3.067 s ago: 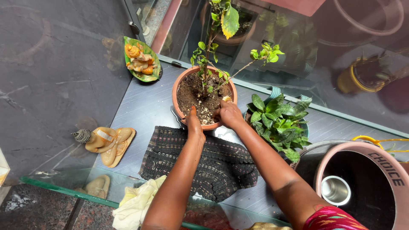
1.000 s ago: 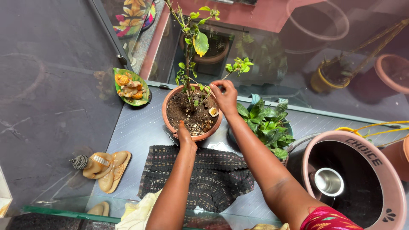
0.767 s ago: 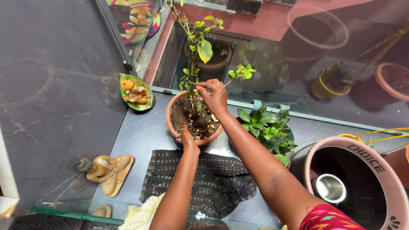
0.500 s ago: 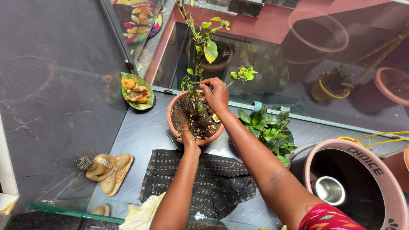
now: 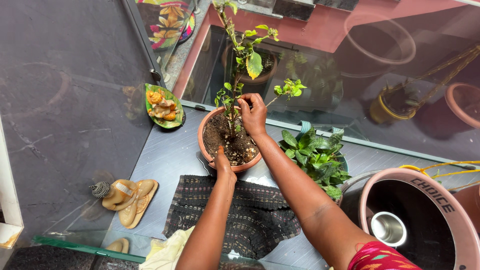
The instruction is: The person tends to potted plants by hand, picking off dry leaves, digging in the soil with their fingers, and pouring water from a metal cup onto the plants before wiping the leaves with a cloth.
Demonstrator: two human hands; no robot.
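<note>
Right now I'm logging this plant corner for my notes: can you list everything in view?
terracotta pot: one, red-brown, holding soil, centre of the grey ledge.
plant: one, green, thin-stemmed, rooted in that pot.
leafy plant: one, dark green, right of the pot.
woven mat: one, dark, below the pot.
leaf-shaped figurine: one, green and orange, left of the pot.
reclining figurine: one, tan, far left.
large drum: one, pink, steel cup inside.
cloth: one, pale yellow, bottom edge.
left hand: on the pot's near rim.
right hand: pinching the stem.
</note>
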